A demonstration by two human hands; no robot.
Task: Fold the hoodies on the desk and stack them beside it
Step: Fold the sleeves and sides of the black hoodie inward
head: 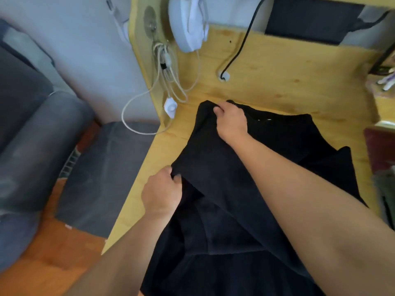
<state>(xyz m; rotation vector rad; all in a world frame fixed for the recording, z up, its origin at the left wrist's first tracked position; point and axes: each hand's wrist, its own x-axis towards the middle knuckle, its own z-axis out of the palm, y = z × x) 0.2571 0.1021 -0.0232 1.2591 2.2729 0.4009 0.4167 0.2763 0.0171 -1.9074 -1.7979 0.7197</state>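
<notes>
Left hand: the left hand point(161, 190) pinches a fold of the black hoodie point(224, 189) at the garment's near-left corner, fingers curled round the cloth, just inside the desk's left edge.
Right hand: the right hand point(232, 121) grips the far-left corner of the same fold, thumb and fingers closed on the fabric, its forearm crossing the garment from the lower right.
Held edge: the stretch of cloth between the two hands is raised slightly and runs roughly parallel to the desk's left edge.
Hoodie position: it lies on the wooden desk point(277, 82), covering the near middle and running off the bottom of the view.
Hoodie axis: the long axis runs from the person toward the back of the desk; which end is the hood cannot be told.
Desk edges: the left edge slants down toward the floor side; a narrow bare strip lies between it and the hoodie.
Open room: bare wood lies beyond the hoodie, up to a black cable point(241, 43) and a white lamp base point(190, 24).
Beside the desk: a folded dark grey garment point(102, 174) lies to the left, below desk level, with a white cord point(136, 116) hanging over it.
</notes>
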